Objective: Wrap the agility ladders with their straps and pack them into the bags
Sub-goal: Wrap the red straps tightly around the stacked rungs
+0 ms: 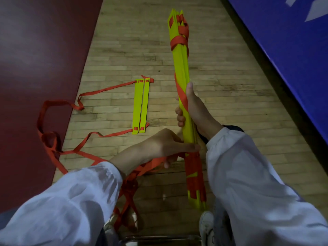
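The right hand (191,110) is closed around the middle of the gathered bundle of flat yellow plastic ladder rungs (182,71), whose long axis runs up and away from the person. The left hand (166,144) pinches the loose red webbing strap (85,142) against the bundle's near end. Two more yellow rungs (141,105) lie on the wooden floor (221,82) to the left, on the left hand's side.

A pale wooden plank floor (221,96) runs between a dark red mat (35,68) on its left and a blue panel (284,41) on its right.
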Tool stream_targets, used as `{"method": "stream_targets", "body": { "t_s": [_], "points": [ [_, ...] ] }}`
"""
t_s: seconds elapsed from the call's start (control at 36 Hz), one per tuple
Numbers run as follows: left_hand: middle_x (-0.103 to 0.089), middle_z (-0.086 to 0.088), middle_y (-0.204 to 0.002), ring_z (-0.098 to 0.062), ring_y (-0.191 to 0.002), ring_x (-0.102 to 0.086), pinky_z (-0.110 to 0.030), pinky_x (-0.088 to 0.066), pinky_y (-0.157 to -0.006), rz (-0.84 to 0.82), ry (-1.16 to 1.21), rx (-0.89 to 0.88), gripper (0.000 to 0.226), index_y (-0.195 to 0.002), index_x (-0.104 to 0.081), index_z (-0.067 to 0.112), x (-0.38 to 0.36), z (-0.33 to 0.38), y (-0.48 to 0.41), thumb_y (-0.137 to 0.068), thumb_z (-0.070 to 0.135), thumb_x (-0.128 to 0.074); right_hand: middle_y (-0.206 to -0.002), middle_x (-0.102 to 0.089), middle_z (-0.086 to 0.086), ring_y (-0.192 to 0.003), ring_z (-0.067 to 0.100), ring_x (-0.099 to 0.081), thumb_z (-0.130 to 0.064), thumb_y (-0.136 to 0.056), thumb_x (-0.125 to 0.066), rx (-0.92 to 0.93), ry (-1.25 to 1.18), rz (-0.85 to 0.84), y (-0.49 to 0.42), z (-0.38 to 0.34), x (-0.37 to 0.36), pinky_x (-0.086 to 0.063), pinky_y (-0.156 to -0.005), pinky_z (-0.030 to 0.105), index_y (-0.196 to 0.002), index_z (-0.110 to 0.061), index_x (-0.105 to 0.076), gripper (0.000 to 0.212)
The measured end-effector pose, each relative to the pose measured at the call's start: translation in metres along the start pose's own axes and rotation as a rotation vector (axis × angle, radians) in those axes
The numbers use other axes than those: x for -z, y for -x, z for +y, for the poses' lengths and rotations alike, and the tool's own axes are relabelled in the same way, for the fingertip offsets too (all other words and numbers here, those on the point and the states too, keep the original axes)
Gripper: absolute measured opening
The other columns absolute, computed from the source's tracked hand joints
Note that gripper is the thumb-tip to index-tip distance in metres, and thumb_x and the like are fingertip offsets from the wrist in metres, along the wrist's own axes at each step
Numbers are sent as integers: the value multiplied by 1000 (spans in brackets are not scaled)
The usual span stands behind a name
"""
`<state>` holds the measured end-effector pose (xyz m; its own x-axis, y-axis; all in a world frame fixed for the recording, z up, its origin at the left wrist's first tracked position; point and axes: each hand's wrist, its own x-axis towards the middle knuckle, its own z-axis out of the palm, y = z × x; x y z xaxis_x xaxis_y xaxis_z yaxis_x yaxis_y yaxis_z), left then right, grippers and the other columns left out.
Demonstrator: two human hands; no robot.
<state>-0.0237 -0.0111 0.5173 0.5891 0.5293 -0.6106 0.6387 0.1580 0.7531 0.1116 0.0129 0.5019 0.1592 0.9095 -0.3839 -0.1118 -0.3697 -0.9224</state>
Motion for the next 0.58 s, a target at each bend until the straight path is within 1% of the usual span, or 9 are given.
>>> {"method": "stream_targets", "body": {
  "t_s": [0.11, 0.17, 0.25, 0.33, 0.36, 0.39, 0.44, 0.5, 0.58],
  "points": [
    [-59, -5, -51, -13, -38, -49, -19, -42, -46, 34, 50, -21, 46, -72, -72, 4, 1, -4, -1, -77, 50, -73, -63, -52, 4, -48, 15, -52, -70, -93, -21, -43, -49, -97, 1, -2, 3, -46, -49, 27, -101, -17, -49, 61],
    [-60, -7, -53, -13, -38, -48, -18, -41, -46, 49, 60, -22, 47, -73, -73, 3, 5, -3, 2, -76, 50, -73, -68, -60, 7, -57, 19, -60, -71, -92, -20, -53, -119, -155, 2, -5, 5, -51, -55, 30, -106, -14, -51, 67],
    [-59, -6, -52, -12, -38, -47, -22, -43, -51, 40, 80, -40, 42, -67, -72, 7, 7, -3, 3, -77, 48, -73, -81, -69, 12, -77, 27, -70, -70, -92, -26, -115, -372, -195, 3, -8, 5, -58, -68, 36, -113, -7, -54, 72],
    [-65, -17, -64, -13, -40, -47, -21, -41, -46, 2, 104, -66, 37, -72, -75, 8, 6, -1, 4, -78, 44, -74, -99, -72, 16, -89, 32, -72, -56, -95, -45, -207, -733, -217, 8, -9, 4, -61, -69, 39, -112, -4, -53, 56],
    [-67, -20, -69, -13, -41, -47, -21, -41, -45, -18, 113, -80, 36, -75, -75, 7, 6, -1, 5, -79, 43, -74, -103, -71, 18, -89, 32, -72, -49, -96, -49, -223, -816, -238, 10, -9, 4, -61, -66, 37, -108, -4, -52, 46],
    [-68, -18, -67, -13, -40, -47, -21, -41, -45, -39, 114, -95, 34, -74, -75, 9, 7, 0, 6, -80, 42, -73, -106, -70, 19, -88, 31, -72, -45, -96, -51, -231, -873, -269, 12, -9, 5, -61, -65, 35, -102, -5, -52, 40],
    [-63, -11, -57, -12, -39, -48, -20, -41, -47, -77, 102, -120, 32, -70, -74, 13, 8, 1, 9, -82, 42, -71, -105, -70, 16, -82, 27, -72, -43, -96, -51, -249, -938, -344, 15, -10, 6, -61, -65, 33, -95, -5, -53, 37],
    [-65, -13, -61, -10, -39, -49, -20, -43, -48, -101, 80, -138, 32, -73, -74, 12, 9, 2, 10, -83, 42, -70, -94, -70, 10, -77, 21, -72, -45, -95, -50, -262, -929, -393, 17, -11, 8, -61, -65, 30, -96, -5, -56, 40],
    [-62, 3, -50, -6, -38, -50, -21, -44, -45, -138, 69, -129, 29, -76, -72, 11, 7, 3, 10, -84, 38, -70, -79, -65, 1, -66, 11, -68, -46, -90, -53, -295, -860, -435, 18, -12, 10, -58, -59, 25, -95, -8, -58, 39]
  ]
}}
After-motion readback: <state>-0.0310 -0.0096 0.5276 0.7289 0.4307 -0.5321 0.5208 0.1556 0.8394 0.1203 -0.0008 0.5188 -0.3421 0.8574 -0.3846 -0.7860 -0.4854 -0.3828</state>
